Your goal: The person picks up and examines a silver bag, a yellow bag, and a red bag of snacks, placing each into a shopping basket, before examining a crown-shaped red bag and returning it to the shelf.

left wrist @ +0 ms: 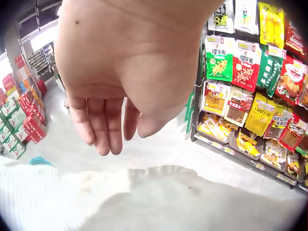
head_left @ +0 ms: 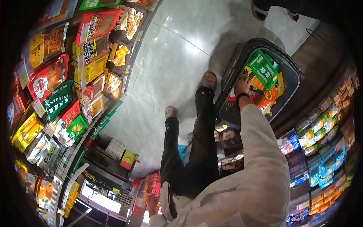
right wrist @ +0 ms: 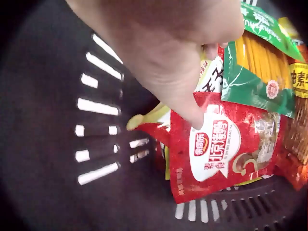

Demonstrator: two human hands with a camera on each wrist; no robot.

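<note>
My right hand (head_left: 242,86) reaches down into a dark plastic basket (head_left: 291,89) of snack packets. In the right wrist view its thumb (right wrist: 185,108) lies over the front of a red packet (right wrist: 216,154), while most of the other fingers are hidden; whether they grip a packet I cannot tell. Beside the red packet are a green-edged packet with yellow strips (right wrist: 255,67) and a bright green packet (head_left: 263,70). My left hand (left wrist: 120,62) hangs low at my side, fingers loosely bent and nothing in it.
A rack of hanging snack packets (head_left: 53,98) stands on the left, with trays of loose snacks (head_left: 128,22) along its edge. On the right are shelves of bagged goods (head_left: 321,162). Another person's shoe (head_left: 260,12) shows beyond the basket. Stacked boxes (left wrist: 24,120) stand farther off.
</note>
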